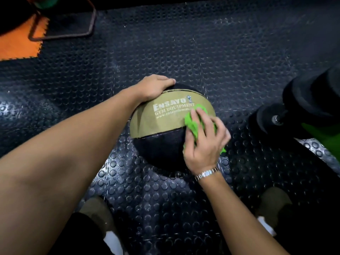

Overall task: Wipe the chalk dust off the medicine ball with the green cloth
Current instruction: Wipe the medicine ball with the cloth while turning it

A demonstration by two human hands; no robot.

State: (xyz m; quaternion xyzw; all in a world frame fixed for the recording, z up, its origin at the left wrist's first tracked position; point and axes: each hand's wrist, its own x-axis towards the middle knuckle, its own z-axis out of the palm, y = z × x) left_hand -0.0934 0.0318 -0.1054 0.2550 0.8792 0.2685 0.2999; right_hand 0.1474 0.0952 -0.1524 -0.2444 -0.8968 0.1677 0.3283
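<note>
The medicine ball (pixel 161 126) sits on the studded black rubber floor in the middle of the view. It has a tan band with white "Ensayo Gym Equipment" lettering and black panels below and behind. My left hand (pixel 154 87) rests over the ball's far left top, fingers curved round its edge. My right hand (pixel 206 140) presses the crumpled green cloth (pixel 193 122) against the ball's right side, fingers spread over the cloth. Part of the cloth is hidden under that hand, and a bit of it shows below the hand at the right.
A dumbbell (pixel 298 103) with black ends lies at the right, beside something green (pixel 323 131). An orange floor tile (pixel 20 45) and a rusty metal frame (pixel 88 28) are at the far left. My shoes (pixel 97 210) stand at the bottom.
</note>
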